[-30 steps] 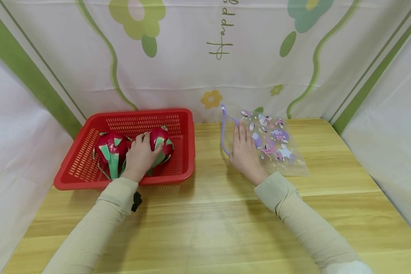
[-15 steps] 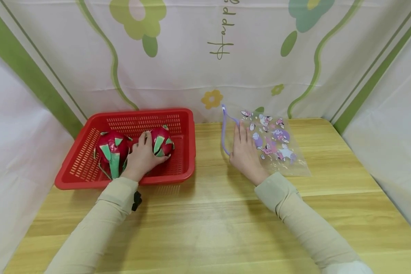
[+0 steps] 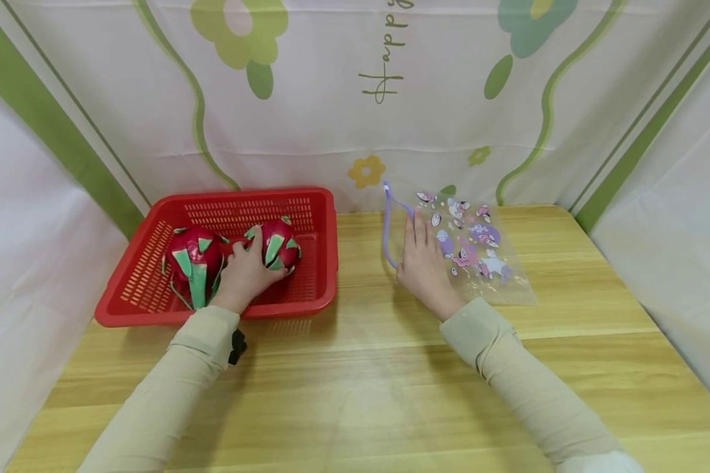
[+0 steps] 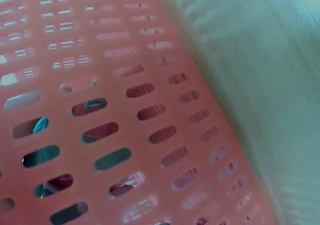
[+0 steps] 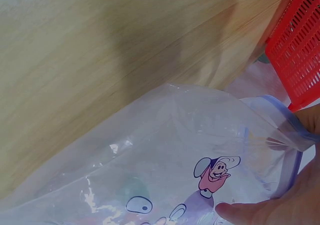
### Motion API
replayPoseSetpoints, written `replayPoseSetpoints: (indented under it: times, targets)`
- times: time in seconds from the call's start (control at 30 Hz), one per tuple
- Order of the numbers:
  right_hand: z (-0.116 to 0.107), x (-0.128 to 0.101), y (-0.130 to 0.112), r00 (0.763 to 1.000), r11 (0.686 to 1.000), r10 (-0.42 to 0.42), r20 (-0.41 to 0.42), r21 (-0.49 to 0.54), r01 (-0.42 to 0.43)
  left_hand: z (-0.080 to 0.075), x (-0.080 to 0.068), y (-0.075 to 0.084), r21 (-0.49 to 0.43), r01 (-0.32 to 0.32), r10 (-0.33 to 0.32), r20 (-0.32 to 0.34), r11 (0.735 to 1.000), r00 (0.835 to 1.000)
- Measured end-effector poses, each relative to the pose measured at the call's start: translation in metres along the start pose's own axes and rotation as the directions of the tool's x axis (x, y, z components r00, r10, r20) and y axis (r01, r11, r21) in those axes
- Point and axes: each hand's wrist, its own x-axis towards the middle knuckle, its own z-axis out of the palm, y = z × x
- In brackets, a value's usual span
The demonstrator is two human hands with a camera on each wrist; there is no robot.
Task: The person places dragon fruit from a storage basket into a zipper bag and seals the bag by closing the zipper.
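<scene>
Left hand [image 3: 245,272] grips dragon fruit [image 3: 278,244] in red basket [image 3: 316,223]; right hand [image 3: 423,263] flat on bag [image 3: 479,246]; wooden table [image 3: 361,381].

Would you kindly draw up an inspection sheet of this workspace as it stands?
Surface: wooden table, pale grain, bare at the front.
Job's things: red basket at left rear holds two dragon fruits, the left fruit and the right fruit; clear printed zip bag lies at right rear, its purple zip edge toward the basket.
Clutter: nothing seen.
Grips: left hand reaches into the basket, fingers curled round the right fruit; right hand lies flat on the bag with straight fingers.
Cables: nothing seen; a small black strap piece shows under the left sleeve.
Surroundings: white cloth backdrop with green flowers and lettering on three sides.
</scene>
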Motion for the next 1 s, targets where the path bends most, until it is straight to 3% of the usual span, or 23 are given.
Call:
replayPoseSetpoints:
  times: [0.33, 0.77, 1.0]
  targets:
    - [-0.0014, -0.0015, 0.0005, 1.0, 1.0, 0.001, -0.009, 0.0, -0.001, 0.0004, -0.0002, 0.0011, -0.103, -0.011, 0.001, -0.096, 0.995, 0.995]
    - [-0.0052, -0.0006, 0.0021, 1.0, 1.0, 0.005, -0.012, 0.01, -0.005, -0.0055, 0.0006, -0.0025, -0.163, -0.035, 0.038, 0.013, 0.986, 0.999]
    - [-0.0069, 0.0001, 0.0046, 1.0, 1.0, 0.003, -0.02, 0.014, -0.003, -0.0055, -0.001, -0.0032, -0.223, -0.007, 0.013, 0.028, 0.975, 1.0]
